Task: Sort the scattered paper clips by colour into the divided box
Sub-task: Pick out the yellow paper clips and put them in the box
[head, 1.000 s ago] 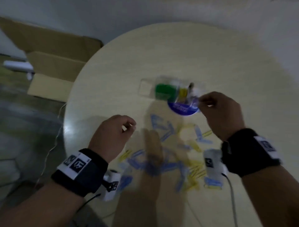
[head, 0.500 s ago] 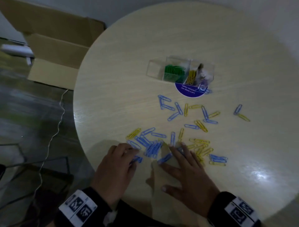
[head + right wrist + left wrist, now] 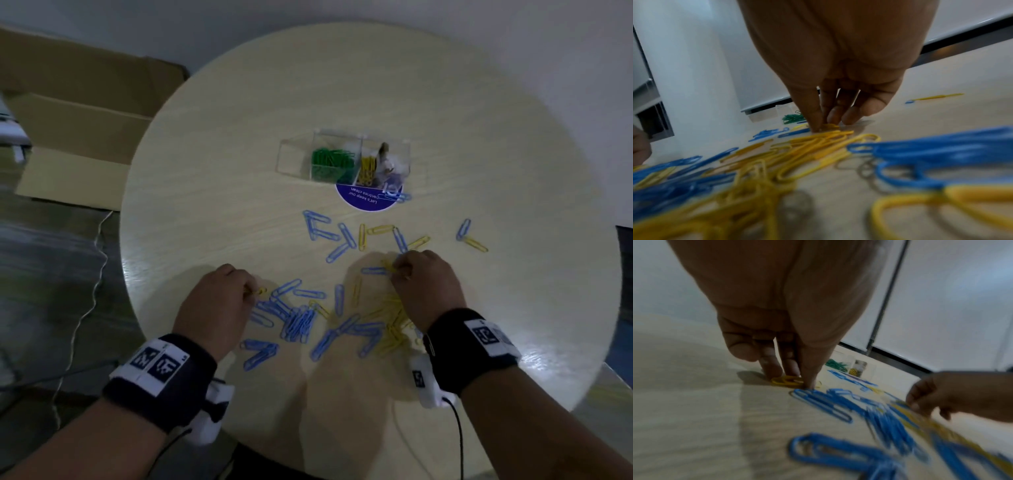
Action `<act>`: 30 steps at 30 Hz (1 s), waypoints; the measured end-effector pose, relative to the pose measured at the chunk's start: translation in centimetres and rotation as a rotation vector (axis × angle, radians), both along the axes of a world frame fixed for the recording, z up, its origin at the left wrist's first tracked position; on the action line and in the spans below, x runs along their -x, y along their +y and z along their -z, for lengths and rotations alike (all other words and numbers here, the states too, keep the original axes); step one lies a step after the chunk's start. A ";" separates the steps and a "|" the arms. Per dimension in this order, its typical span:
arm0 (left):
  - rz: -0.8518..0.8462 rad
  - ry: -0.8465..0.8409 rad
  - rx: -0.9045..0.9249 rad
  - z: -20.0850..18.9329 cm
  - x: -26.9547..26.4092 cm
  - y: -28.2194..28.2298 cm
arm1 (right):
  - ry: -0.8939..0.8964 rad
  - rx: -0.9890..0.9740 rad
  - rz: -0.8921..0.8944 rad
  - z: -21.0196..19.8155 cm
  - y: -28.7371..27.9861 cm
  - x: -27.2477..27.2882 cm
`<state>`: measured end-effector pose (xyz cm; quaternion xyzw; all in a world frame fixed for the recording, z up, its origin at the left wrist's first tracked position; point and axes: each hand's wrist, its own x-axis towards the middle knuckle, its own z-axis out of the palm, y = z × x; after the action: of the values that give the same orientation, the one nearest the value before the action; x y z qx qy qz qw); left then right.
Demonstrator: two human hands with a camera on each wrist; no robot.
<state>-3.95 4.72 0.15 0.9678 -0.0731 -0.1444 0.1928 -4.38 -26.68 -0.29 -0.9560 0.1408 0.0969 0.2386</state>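
A clear divided box (image 3: pixel 294 154) stands mid-table; one compartment holds green clips (image 3: pixel 330 161), the one to its right yellow clips (image 3: pixel 368 168). Blue paper clips (image 3: pixel 296 322) and yellow paper clips (image 3: pixel 390 318) lie scattered in front of it. My left hand (image 3: pixel 251 289) pinches a yellow clip (image 3: pixel 262 291) at the left end of the scatter; in the left wrist view the fingertips (image 3: pixel 772 369) and thumb close on that clip (image 3: pixel 786 381) against the table. My right hand (image 3: pixel 397 269) pinches another yellow clip (image 3: pixel 388 264), which shows in the right wrist view (image 3: pixel 830 126) under the fingertips (image 3: pixel 833 117).
The round wooden table (image 3: pixel 239 144) ends close to my wrists. A purple round sticker (image 3: pixel 366 202) lies beside the box, with a blue clip (image 3: pixel 397 197) on it. Flattened cardboard (image 3: pixel 78 137) and a cable (image 3: pixel 92 291) lie on the floor at left.
Both hands have moved forward from the table's near edge into the scatter. The right hand, flat before, now has curled fingers on a yellow clip; the left now pinches one too.
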 end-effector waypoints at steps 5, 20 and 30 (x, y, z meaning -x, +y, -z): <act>-0.092 0.108 0.077 -0.2 -1.3 0.7 | 0.086 -0.043 0.007 -0.4 -0.4 0.1; 0.404 -0.048 0.124 0.7 1.3 -5.1 | -0.060 -0.158 -0.075 -1.4 0.6 1.7; 0.400 -0.145 0.162 -0.3 0.1 -3.8 | -0.182 -0.105 -0.508 -1.3 1.1 0.9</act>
<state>-4.04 0.88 0.43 0.9232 -0.2887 -0.1037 0.2317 -5.30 -25.53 1.02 -0.9517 -0.1307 0.0748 0.2677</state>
